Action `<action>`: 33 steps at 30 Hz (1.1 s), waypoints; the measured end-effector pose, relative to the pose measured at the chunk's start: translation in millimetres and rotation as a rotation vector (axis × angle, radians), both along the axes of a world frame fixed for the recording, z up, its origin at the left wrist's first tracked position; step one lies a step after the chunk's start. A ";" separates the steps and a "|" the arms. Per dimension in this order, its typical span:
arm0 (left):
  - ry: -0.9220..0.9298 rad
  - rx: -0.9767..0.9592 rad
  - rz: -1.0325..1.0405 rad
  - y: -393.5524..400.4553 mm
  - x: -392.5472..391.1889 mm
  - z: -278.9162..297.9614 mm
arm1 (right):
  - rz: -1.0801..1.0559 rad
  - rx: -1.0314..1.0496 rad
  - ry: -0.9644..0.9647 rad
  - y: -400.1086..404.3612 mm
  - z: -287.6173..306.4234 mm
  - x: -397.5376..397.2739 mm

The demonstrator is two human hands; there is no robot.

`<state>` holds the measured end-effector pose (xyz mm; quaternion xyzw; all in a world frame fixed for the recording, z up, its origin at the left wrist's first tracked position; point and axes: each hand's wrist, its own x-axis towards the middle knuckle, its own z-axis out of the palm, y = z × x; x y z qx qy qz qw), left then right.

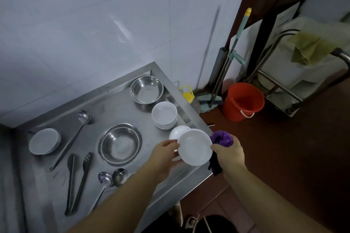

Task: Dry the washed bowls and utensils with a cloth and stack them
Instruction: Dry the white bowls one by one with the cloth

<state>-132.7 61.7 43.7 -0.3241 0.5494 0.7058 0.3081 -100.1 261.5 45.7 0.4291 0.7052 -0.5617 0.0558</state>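
Note:
My left hand (pixel 164 154) grips the left rim of a white bowl (pixel 195 146) held above the steel table's (pixel 113 108) right edge. My right hand (pixel 228 154) holds a bunched purple cloth (pixel 221 138) and its thumb touches the bowl's right rim. Another white bowl (pixel 177 131) lies just behind the held one. A stack of white bowls (pixel 164 114) stands further back. Two steel bowls (pixel 146 89) (pixel 120 143) sit on the table. An upturned white bowl stack (pixel 44 141) is at the left.
A long ladle (pixel 73 136), black tongs (pixel 77 181) and two spoons (pixel 111 178) lie on the table's left and front. Beyond the right edge stand an orange bucket (pixel 242 101), a mop (pixel 225 73) and a metal trolley (pixel 280 81). Tiled wall behind.

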 end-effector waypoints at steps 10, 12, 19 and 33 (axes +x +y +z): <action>-0.064 -0.185 0.069 1.7 -38.5 -56.3 | 0.232 0.044 -0.081 -6.5 -45.5 -69.3; -0.073 -0.253 0.074 5.6 -44.0 -65.6 | 0.264 0.041 -0.087 -6.1 -52.7 -82.0; -0.086 -0.393 0.110 12.9 -50.8 -88.5 | 0.359 0.041 -0.094 -2.6 -75.1 -107.0; -0.026 -0.588 0.130 23.8 -43.2 -102.8 | 0.528 0.077 -0.043 5.2 -89.1 -116.0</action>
